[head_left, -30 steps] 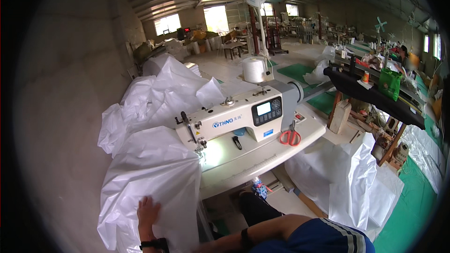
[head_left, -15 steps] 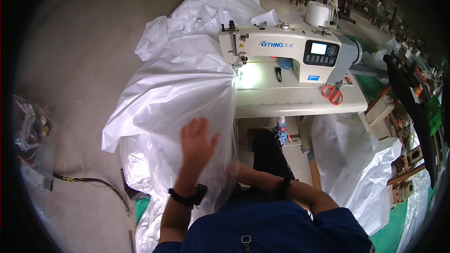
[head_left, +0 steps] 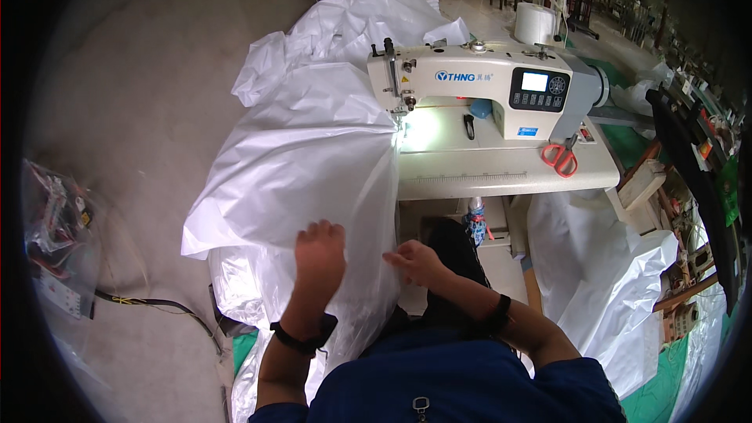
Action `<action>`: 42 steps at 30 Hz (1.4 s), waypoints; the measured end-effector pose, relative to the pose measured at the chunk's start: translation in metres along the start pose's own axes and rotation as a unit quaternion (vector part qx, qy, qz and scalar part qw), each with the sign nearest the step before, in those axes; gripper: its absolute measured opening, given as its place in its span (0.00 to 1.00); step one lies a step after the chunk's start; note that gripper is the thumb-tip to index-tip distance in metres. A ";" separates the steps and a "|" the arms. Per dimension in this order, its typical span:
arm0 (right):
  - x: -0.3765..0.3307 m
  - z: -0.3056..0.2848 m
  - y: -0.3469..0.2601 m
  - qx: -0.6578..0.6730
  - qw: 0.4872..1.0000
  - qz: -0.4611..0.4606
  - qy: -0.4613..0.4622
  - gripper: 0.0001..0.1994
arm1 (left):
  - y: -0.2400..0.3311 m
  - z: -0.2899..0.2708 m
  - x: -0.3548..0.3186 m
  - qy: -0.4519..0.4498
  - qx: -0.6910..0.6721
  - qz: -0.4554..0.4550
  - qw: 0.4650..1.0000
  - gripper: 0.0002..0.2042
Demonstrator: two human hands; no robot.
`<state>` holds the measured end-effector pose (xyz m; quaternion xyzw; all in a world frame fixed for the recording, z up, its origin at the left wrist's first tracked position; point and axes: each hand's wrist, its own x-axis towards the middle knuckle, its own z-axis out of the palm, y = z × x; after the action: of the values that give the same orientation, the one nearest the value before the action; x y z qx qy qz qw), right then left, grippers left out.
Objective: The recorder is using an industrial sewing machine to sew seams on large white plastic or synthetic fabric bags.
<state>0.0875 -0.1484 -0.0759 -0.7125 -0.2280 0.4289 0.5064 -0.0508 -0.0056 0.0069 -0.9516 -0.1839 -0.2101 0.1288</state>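
Note:
A large white plastic sheet [head_left: 298,164] hangs over the left end of a sewing machine's table and down toward my lap. Its right edge runs under the needle area of the white sewing machine [head_left: 462,78], where a lamp glows. Low on the sheet lies my left hand [head_left: 319,258], fingers curled down and close together; what they hold, if anything, is hidden. My right hand [head_left: 417,263] pinches the sheet's right edge between thumb and fingers, just below the table's front edge.
Red-handled scissors [head_left: 560,158] and a small black thread snipper [head_left: 469,125] rest on the machine table [head_left: 501,180]. A thread cone [head_left: 535,23] stands behind the machine. More white sheeting [head_left: 595,266] hangs at right. A black cable [head_left: 157,302] crosses the floor at left.
My left hand has gone from flat with the thumb spread to curled fingers, slightly lower. My right hand has come out from behind the sheet and up to its right edge.

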 end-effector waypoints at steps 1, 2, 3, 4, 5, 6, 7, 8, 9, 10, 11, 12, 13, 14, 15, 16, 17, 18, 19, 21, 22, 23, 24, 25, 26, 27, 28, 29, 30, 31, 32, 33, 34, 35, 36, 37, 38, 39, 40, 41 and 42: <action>-0.001 0.006 -0.004 0.014 0.999 -0.026 -0.038 0.16 | 0.010 -0.004 -0.003 -0.022 -0.018 0.013 1.000 0.03; -0.002 0.012 -0.006 0.014 0.998 -0.027 -0.061 0.13 | 0.018 -0.007 -0.006 -0.039 0.008 0.014 0.999 0.04; -0.006 0.021 -0.006 0.031 0.996 -0.069 -0.049 0.10 | 0.021 -0.011 -0.008 -0.070 0.026 -0.014 0.997 0.05; -0.007 0.024 -0.006 0.050 0.992 -0.098 -0.054 0.10 | 0.023 -0.014 -0.010 -0.070 0.044 -0.028 0.996 0.05; -0.008 0.027 -0.006 0.014 0.989 -0.128 -0.067 0.10 | 0.019 -0.017 -0.010 -0.051 0.102 -0.073 0.991 0.06; -0.009 0.028 -0.007 -0.037 0.988 -0.126 -0.081 0.10 | 0.012 -0.023 -0.009 -0.058 0.152 -0.116 0.980 0.06; -0.010 0.028 -0.008 -0.022 0.985 -0.156 -0.076 0.10 | 0.001 -0.029 -0.008 -0.023 0.149 -0.154 0.977 0.05; -0.010 0.028 -0.011 0.060 0.989 -0.100 -0.092 0.10 | -0.009 -0.034 -0.005 0.010 0.090 -0.210 0.974 0.03; -0.011 0.028 -0.014 0.139 0.983 -0.044 -0.111 0.11 | -0.017 -0.039 -0.004 0.038 0.045 -0.196 0.979 0.02; -0.013 0.029 -0.017 0.134 0.983 -0.045 -0.119 0.11 | -0.021 -0.044 -0.004 0.060 -0.007 -0.187 0.980 0.03; -0.015 0.032 -0.020 0.134 0.984 -0.051 -0.105 0.12 | -0.020 -0.046 -0.007 0.043 -0.010 -0.198 0.979 0.03; -0.017 0.033 -0.023 0.136 0.985 -0.056 -0.087 0.12 | -0.016 -0.045 -0.009 0.015 -0.068 -0.119 0.990 0.02; -0.021 0.036 -0.024 0.135 0.986 -0.056 -0.084 0.12 | -0.010 -0.043 -0.011 0.003 -0.129 -0.016 0.991 0.02; -0.026 0.042 -0.024 0.082 0.988 -0.087 -0.095 0.12 | -0.001 -0.039 -0.014 -0.015 -0.129 -0.031 0.991 0.02; -0.031 0.048 -0.024 0.015 0.990 -0.100 -0.100 0.11 | 0.007 -0.033 -0.016 -0.019 -0.195 0.006 0.981 0.02; -0.037 0.053 -0.021 0.034 0.987 -0.117 -0.103 0.11 | 0.012 -0.028 -0.018 -0.024 -0.258 0.043 0.965 0.02; -0.041 0.057 -0.019 0.009 0.985 -0.140 -0.102 0.10 | 0.012 -0.023 -0.019 -0.025 -0.256 0.048 0.965 0.02; -0.044 0.061 -0.016 -0.012 0.979 -0.176 -0.100 0.10 | 0.011 -0.019 -0.021 -0.071 -0.343 0.011 0.937 0.04; -0.045 0.062 -0.013 -0.036 0.973 -0.195 -0.120 0.09 | 0.009 -0.014 -0.023 -0.117 -0.426 -0.028 0.897 0.05; -0.043 0.069 -0.008 -0.050 0.968 -0.197 -0.147 0.10 | 0.002 -0.005 -0.028 -0.171 -0.430 -0.102 0.880 0.07; -0.040 0.073 -0.007 -0.063 0.959 -0.207 -0.182 0.12 | 0.000 0.000 -0.030 -0.211 -0.438 -0.164 0.858 0.08; -0.037 0.077 -0.008 -0.094 0.954 -0.203 -0.200 0.12 | -0.001 0.005 -0.031 -0.217 -0.429 -0.177 0.859 0.08; -0.036 0.081 -0.009 -0.091 0.950 -0.229 -0.191 0.12 | -0.001 0.011 -0.031 -0.194 -0.436 -0.197 0.856 0.10; -0.036 0.086 -0.012 -0.125 0.936 -0.264 -0.197 0.11 | -0.002 0.016 -0.030 -0.167 -0.446 -0.214 0.853 0.11; -0.039 0.090 -0.012 -0.163 0.925 -0.279 -0.200 0.12 | -0.002 0.021 -0.029 -0.168 -0.441 -0.215 0.855 0.11; -0.041 0.092 -0.015 -0.252 0.885 -0.335 -0.205 0.13 | -0.002 0.025 -0.027 -0.133 -0.425 -0.232 0.865 0.13; -0.042 0.090 -0.016 -0.214 0.890 -0.323 -0.241 0.12 | 0.000 0.029 -0.025 -0.122 -0.419 -0.246 0.865 0.15; -0.044 0.087 -0.016 -0.215 0.851 -0.422 -0.224 0.10 | -0.003 0.030 -0.022 -0.141 -0.419 -0.260 0.858 0.17; -0.046 0.083 -0.016 -0.235 0.811 -0.485 -0.227 0.08 | -0.004 0.030 -0.021 -0.099 -0.408 -0.246 0.873 0.16; -0.044 0.076 -0.017 -0.282 0.804 -0.491 -0.181 0.06 | -0.007 0.027 -0.017 -0.093 -0.410 -0.237 0.876 0.14; -0.039 0.072 -0.019 -0.204 0.887 -0.403 -0.091 0.06 | -0.012 0.020 -0.016 -0.112 -0.406 -0.254 0.871 0.11; -0.031 0.071 -0.022 -0.120 0.936 -0.329 -0.032 0.07 | -0.015 0.013 -0.014 -0.093 -0.404 -0.250 0.875 0.11; -0.018 0.064 -0.026 0.041 0.978 -0.192 -0.076 0.11 | -0.018 0.005 -0.012 -0.087 -0.346 -0.187 0.915 0.09; -0.011 0.075 -0.027 0.002 0.982 -0.166 -0.089 0.12 | -0.017 -0.001 -0.007 -0.069 -0.290 -0.111 0.948 0.08; 0.000 0.083 -0.030 -0.053 0.984 -0.149 -0.085 0.12 | -0.017 -0.007 -0.002 -0.086 -0.280 -0.132 0.947 0.08; 0.000 0.093 -0.026 -0.022 0.977 -0.178 -0.111 0.12 | -0.017 -0.014 0.005 -0.075 -0.288 -0.112 0.948 0.08; 0.001 0.100 -0.023 0.042 0.965 -0.135 -0.221 0.13 | -0.018 -0.021 0.009 -0.062 -0.295 -0.094 0.949 0.08; 0.000 0.105 -0.021 0.091 0.932 -0.088 -0.339 0.14 | -0.019 -0.030 0.010 -0.063 -0.287 -0.107 0.950 0.08; -0.004 0.108 -0.018 0.104 0.930 -0.084 -0.342 0.14 | -0.020 -0.039 0.009 -0.057 -0.282 -0.106 0.952 0.08; -0.008 0.103 -0.015 0.153 0.926 -0.074 -0.338 0.15 | -0.022 -0.048 0.004 -0.060 -0.276 -0.108 0.953 0.08; -0.013 0.093 -0.012 0.182 0.927 -0.049 -0.326 0.17 | -0.023 -0.058 -0.004 -0.056 -0.273 -0.115 0.954 0.08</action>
<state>0.0031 -0.1048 -0.0712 -0.4172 -0.3331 0.6461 0.5454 -0.0835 -0.0052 0.0599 -0.9332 -0.2346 -0.2118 -0.1713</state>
